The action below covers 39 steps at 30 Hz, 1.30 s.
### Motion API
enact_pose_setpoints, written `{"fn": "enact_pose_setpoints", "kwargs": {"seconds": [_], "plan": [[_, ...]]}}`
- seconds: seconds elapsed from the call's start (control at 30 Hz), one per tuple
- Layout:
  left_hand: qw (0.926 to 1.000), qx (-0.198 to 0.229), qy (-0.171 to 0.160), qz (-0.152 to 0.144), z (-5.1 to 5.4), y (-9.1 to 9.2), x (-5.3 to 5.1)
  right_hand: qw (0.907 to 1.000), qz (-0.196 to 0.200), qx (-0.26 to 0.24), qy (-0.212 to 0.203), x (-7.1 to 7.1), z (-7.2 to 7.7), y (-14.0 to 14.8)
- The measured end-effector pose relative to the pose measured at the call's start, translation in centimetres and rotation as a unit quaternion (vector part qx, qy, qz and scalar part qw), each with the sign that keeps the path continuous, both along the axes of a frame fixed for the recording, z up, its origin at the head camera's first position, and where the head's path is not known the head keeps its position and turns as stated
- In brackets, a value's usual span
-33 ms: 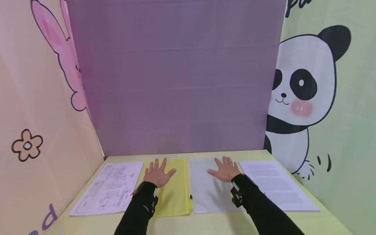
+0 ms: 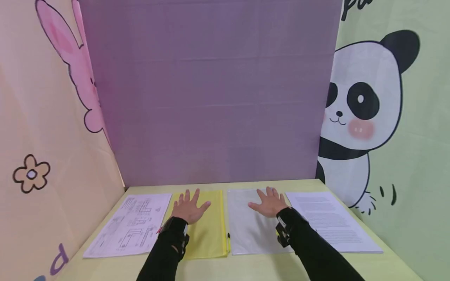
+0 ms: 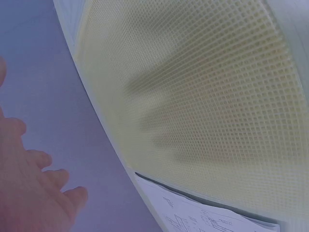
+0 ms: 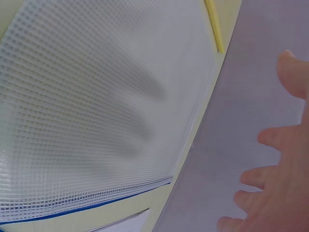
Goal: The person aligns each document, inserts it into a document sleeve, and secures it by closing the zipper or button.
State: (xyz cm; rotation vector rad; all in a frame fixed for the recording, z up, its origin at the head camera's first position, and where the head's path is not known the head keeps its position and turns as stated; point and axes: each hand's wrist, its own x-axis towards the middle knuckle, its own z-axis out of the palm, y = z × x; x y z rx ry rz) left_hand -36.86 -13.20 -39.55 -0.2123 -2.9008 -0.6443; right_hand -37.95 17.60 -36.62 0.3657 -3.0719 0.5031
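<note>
Lying flat side by side on the pale surface (image 2: 207, 271), the yellow mesh folder (image 2: 207, 240) and the clear mesh folder (image 2: 242, 234) look light, flexible and rather slippery; a pinch at a near corner or along a side edge would probably serve best. The yellow one lies beneath the left hand (image 2: 188, 211), the clear one beneath the right hand (image 2: 270, 205); both hands hover, fingers spread, gripping nothing.

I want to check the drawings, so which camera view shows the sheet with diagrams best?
The head view: it shows nearly the whole sheet with diagrams, lying left of the yellow pouch. The left wrist view catches only part of it, at the bottom edge; the right wrist view does not show it.
</note>
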Motion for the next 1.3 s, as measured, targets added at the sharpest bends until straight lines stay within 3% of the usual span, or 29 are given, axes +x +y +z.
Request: {"fn": "enact_pose_setpoints", "kwargs": {"seconds": [0.3, 0.67, 0.9, 1.07, 1.3], "plan": [[0.9999, 0.000, 0.005, -0.013, 0.2, -0.3, -0.2, 1.0000, 0.001, 0.003, -0.004, 0.0, 0.2, -0.3], [0.9998, -0.008, -0.010, -0.016, 0.3, -0.6, 0.6, 0.9994, -0.010, 0.026, -0.021, -0.1, -1.6, 1.3], [0.9993, -0.012, -0.032, -0.017, -0.8, -0.6, 0.9, 0.9986, -0.036, 0.028, -0.026, 0.1, -2.3, 2.7], [0.9987, -0.018, -0.040, -0.023, -1.4, 0.8, 1.0, 0.9962, -0.067, 0.042, -0.035, -0.2, -3.5, 4.3], [0.9967, -0.054, -0.025, -0.055, -2.2, 4.9, 1.2, 0.9960, -0.076, 0.048, -0.005, 0.1, -4.7, 5.6]]}}
